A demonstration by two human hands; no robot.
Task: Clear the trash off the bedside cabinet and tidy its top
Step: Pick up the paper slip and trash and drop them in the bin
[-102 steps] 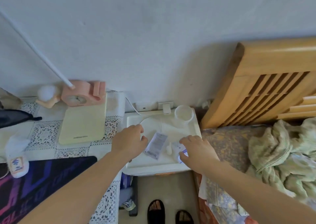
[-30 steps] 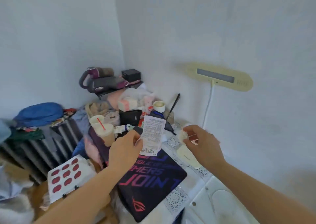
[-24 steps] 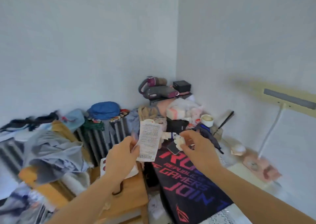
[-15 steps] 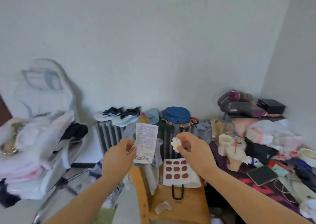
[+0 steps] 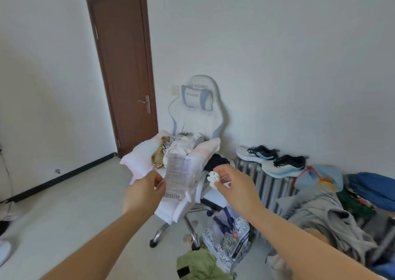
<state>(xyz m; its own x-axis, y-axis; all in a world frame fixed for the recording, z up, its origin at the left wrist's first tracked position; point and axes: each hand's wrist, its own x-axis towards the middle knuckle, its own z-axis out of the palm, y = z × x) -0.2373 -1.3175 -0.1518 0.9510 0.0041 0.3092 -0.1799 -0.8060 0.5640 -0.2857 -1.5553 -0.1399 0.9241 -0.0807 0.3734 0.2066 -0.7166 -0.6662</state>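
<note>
Head view, forward toward chair

Both hands raised, arms outstretched — left hand and right hand each pinched closed.

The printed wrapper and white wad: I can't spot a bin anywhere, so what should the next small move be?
Probably keep turning to look for a bin. The left hand pinches the printed wrapper, the right hand the white wad; no bin shows.
</note>
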